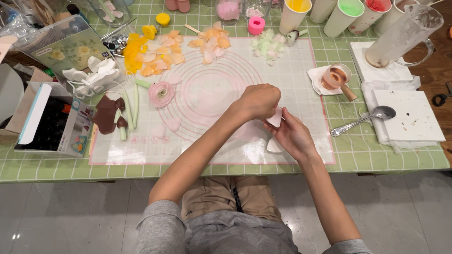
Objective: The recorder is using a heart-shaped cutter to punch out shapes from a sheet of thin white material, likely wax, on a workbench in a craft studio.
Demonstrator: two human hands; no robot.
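Observation:
My left hand and my right hand meet over the translucent mat with pink rings. Both pinch a small pale pink petal between them. A white petal-shaped piece lies on the mat just under my right hand. A finished pink flower sits on the mat to the left, with two loose pale petals near it.
Orange and yellow petals and pale green petals lie at the mat's far edge. Paper cups of coloured wax, a pitcher, a spoon and white slabs stand right. Boxes and brown pieces lie left.

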